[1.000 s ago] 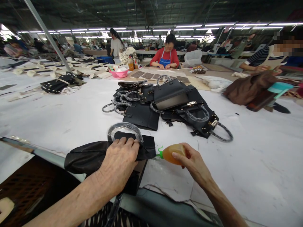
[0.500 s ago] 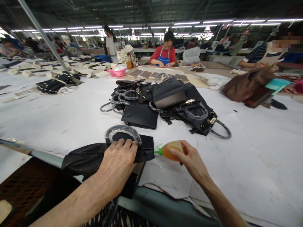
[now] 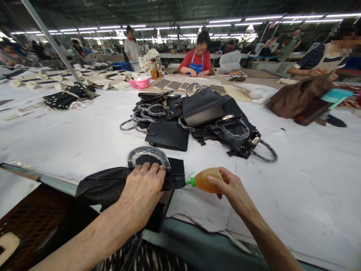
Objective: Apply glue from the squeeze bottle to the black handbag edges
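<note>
At the front edge of the white-covered table, my left hand (image 3: 146, 184) grips the upper part of a black handbag (image 3: 176, 169). Clear plastic wraps the bag's curved handle (image 3: 149, 153), and dark lining bulges out to the left. My right hand (image 3: 225, 182) is closed round a squeeze bottle (image 3: 207, 180) of amber liquid, held on its side. Its green nozzle (image 3: 191, 181) points left, at or very close to the bag's right edge; contact is hard to tell. The fingertips of my left hand are partly hidden behind the bag.
A heap of black handbags (image 3: 203, 109) with wrapped handles lies beyond my hands. Farther back are a pink basin (image 3: 139, 82) and a dark brown bag (image 3: 299, 99). Co-workers sit across the table, one in a red top (image 3: 197, 62). A brown crate (image 3: 36, 222) stands below left.
The view has shifted slightly. Both hands keep their holds, and the bottle's nozzle stays by the bag's right edge. A standing person in the background has turned the head.
</note>
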